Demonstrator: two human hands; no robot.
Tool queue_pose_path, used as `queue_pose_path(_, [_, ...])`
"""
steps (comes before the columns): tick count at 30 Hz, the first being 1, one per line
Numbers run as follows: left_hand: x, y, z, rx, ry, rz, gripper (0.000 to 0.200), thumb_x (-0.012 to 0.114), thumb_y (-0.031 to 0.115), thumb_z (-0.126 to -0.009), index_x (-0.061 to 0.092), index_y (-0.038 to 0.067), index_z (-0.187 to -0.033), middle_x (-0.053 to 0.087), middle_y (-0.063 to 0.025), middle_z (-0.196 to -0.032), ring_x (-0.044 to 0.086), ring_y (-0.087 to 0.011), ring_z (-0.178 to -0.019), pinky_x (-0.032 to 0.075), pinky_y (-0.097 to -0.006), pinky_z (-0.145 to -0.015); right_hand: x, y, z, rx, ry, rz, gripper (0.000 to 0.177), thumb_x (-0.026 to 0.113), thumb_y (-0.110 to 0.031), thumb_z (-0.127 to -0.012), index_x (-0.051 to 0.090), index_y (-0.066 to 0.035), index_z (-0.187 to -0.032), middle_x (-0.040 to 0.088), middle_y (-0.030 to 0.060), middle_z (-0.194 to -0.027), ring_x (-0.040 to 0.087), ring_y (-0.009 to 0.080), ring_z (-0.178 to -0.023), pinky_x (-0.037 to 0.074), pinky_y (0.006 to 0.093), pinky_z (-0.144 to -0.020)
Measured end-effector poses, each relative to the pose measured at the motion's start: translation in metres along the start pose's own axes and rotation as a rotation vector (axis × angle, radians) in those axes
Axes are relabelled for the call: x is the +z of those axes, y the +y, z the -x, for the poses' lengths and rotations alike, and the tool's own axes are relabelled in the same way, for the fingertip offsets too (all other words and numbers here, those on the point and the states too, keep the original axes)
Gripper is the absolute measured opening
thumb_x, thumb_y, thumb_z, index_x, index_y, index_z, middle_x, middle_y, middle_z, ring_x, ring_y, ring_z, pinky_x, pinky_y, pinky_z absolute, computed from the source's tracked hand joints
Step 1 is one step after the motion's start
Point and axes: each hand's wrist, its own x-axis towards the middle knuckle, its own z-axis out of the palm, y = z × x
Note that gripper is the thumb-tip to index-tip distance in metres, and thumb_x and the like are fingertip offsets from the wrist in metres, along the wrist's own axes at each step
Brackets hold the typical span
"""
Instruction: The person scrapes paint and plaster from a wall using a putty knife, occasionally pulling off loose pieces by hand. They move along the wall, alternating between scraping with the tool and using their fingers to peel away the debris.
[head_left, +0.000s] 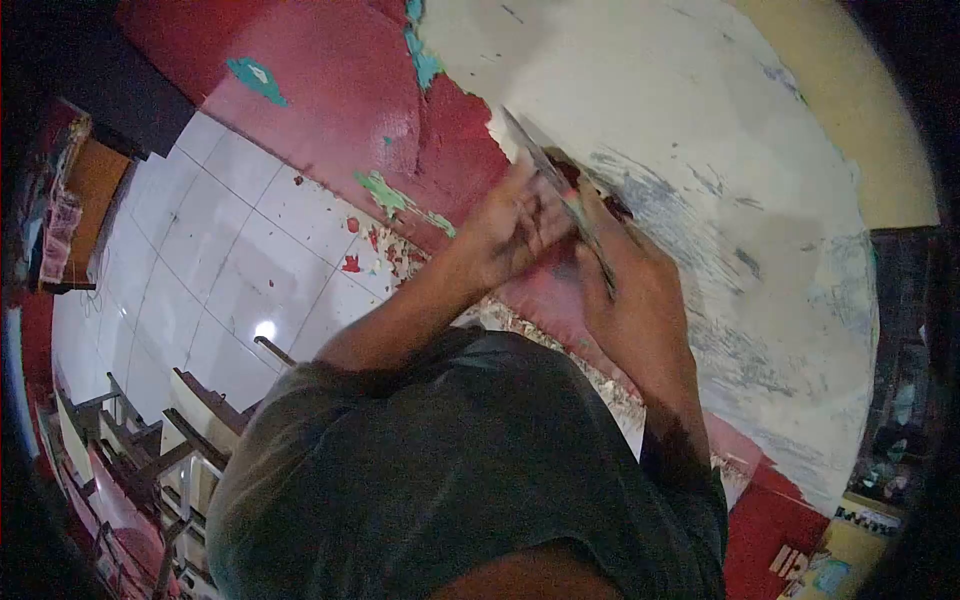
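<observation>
Near the middle of the view, a thin, flat scraper (545, 165) is held in front of the wall, seen nearly edge-on. My right hand (635, 275) is closed around its lower right side, fingers along the blade. From the left, my left hand (520, 225) meets the blade with its thumb and curled fingers. A dark reddish part shows behind the scraper, and I cannot make out whether it belongs to the tool. Behind my hands is the wall, with red paint (340, 80) at left and a pale, scraped patch (700, 100) at right.
Paint flakes (385, 250) lie along the wall's foot on the white tiled floor (230, 210). Green patches (385, 193) show through the red paint. Stacked chairs or desks (165, 450) stand at lower left. A wooden cabinet (95, 205) is at far left.
</observation>
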Motion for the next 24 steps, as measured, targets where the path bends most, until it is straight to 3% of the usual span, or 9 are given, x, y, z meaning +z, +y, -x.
queue_pose_path(2, [-0.013, -0.002, 0.005, -0.096, 0.015, -0.114, 0.054, 0.051, 0.053, -0.087, 0.055, 0.001, -0.103, 0.059, -0.0076, -0.089, 0.061, -0.0170, -0.081, 0.052, -0.0322, -0.076, -0.013, 0.011, 0.018, -0.080, 0.092, -0.059, 0.043, 0.056, -0.004, -0.080, 0.050, -0.001, -0.123, 0.058, 0.0213, -0.090, 0.058, 0.0350, -0.072, 0.047, 0.0385, -0.068])
queue_pose_path(4, [-0.032, 0.002, -0.005, 0.106, 0.063, -0.293, 0.055, 0.050, 0.050, -0.088, 0.054, -0.003, -0.101, 0.060, -0.0130, -0.090, 0.062, -0.0199, -0.080, 0.053, -0.0342, -0.075, -0.040, 0.026, 0.033, -0.184, 0.167, 0.002, 0.043, 0.060, -0.008, -0.081, 0.051, -0.001, -0.122, 0.057, 0.0140, -0.089, 0.054, 0.0223, -0.066, 0.046, 0.0306, -0.061])
queue_pose_path(6, [-0.037, 0.009, -0.012, 0.236, 0.109, -0.426, 0.052, 0.052, 0.046, -0.089, 0.055, -0.005, -0.097, 0.062, -0.0148, -0.088, 0.063, -0.0205, -0.079, 0.053, -0.0339, -0.073, -0.051, 0.027, 0.066, 0.272, 0.219, -0.363, 0.038, 0.065, -0.013, -0.079, 0.053, -0.002, -0.113, 0.054, 0.0086, -0.094, 0.050, 0.0125, -0.064, 0.043, 0.0229, -0.055])
queue_pose_path(8, [-0.031, 0.017, -0.021, 0.305, 0.137, -0.513, 0.043, 0.056, 0.040, -0.089, 0.058, -0.003, -0.092, 0.062, -0.0128, -0.082, 0.063, -0.0188, -0.075, 0.053, -0.0312, -0.070, -0.053, 0.033, 0.080, 0.342, 0.263, -0.570, 0.032, 0.063, -0.008, -0.075, 0.053, -0.002, -0.105, 0.052, 0.0090, -0.096, 0.050, 0.0161, -0.082, 0.042, 0.0270, -0.071])
queue_pose_path(13, [-0.030, 0.014, -0.028, 0.379, 0.105, -0.565, 0.027, 0.059, 0.028, -0.089, 0.059, 0.001, -0.085, 0.061, -0.0062, -0.076, 0.062, -0.0145, -0.065, 0.052, -0.0272, -0.058, -0.051, 0.050, 0.080, 0.300, 0.282, -0.716, 0.032, 0.069, -0.011, -0.069, 0.054, -0.001, -0.095, 0.051, 0.0096, -0.099, 0.051, 0.0189, -0.091, 0.041, 0.0282, -0.080])
queue_pose_path(16, [-0.033, 0.021, -0.027, 0.362, 0.063, -0.616, 0.023, 0.060, 0.026, -0.088, 0.059, 0.004, -0.086, 0.061, -0.0045, -0.077, 0.060, -0.0135, -0.061, 0.051, -0.0270, -0.059, -0.046, 0.065, 0.076, 0.208, 0.397, -0.968, 0.033, 0.072, -0.016, -0.069, 0.055, -0.002, -0.094, 0.052, 0.0106, -0.096, 0.052, 0.0183, -0.086, 0.044, 0.0280, -0.077])
queue_pose_path(19, [-0.038, 0.026, -0.023, 0.289, 0.025, -0.596, 0.021, 0.062, 0.026, -0.086, 0.059, 0.005, -0.086, 0.062, -0.0040, -0.077, 0.060, -0.0131, -0.060, 0.050, -0.0266, -0.059, -0.036, 0.052, 0.053, 0.025, 0.659, -0.937, 0.038, 0.072, -0.020, -0.072, 0.052, -0.004, -0.099, 0.053, 0.0119, -0.090, 0.053, 0.0202, -0.078, 0.046, 0.0305, -0.070])
queue_pose_path(21, [-0.037, 0.036, -0.023, 0.211, 0.005, -0.554, 0.020, 0.063, 0.025, -0.085, 0.059, 0.006, -0.084, 0.061, -0.0036, -0.075, 0.060, -0.0130, -0.060, 0.050, -0.0263, -0.057, -0.030, 0.039, 0.026, -0.179, 0.660, -0.998, 0.039, 0.072, -0.021, -0.074, 0.049, -0.007, -0.103, 0.054, 0.0129, -0.086, 0.053, 0.0215, -0.075, 0.046, 0.0327, -0.067])
queue_pose_path(24, [-0.037, 0.049, -0.023, 0.094, -0.038, -0.559, 0.020, 0.064, 0.024, -0.084, 0.057, 0.007, -0.081, 0.060, -0.0028, -0.069, 0.059, -0.0126, -0.058, 0.048, -0.0261, -0.053, -0.028, 0.011, 0.001, -0.473, 0.575, -0.978, 0.037, 0.063, -0.018, -0.080, 0.045, -0.010, -0.111, 0.052, 0.0117, -0.087, 0.052, 0.0250, -0.075, 0.044, 0.0445, -0.067])
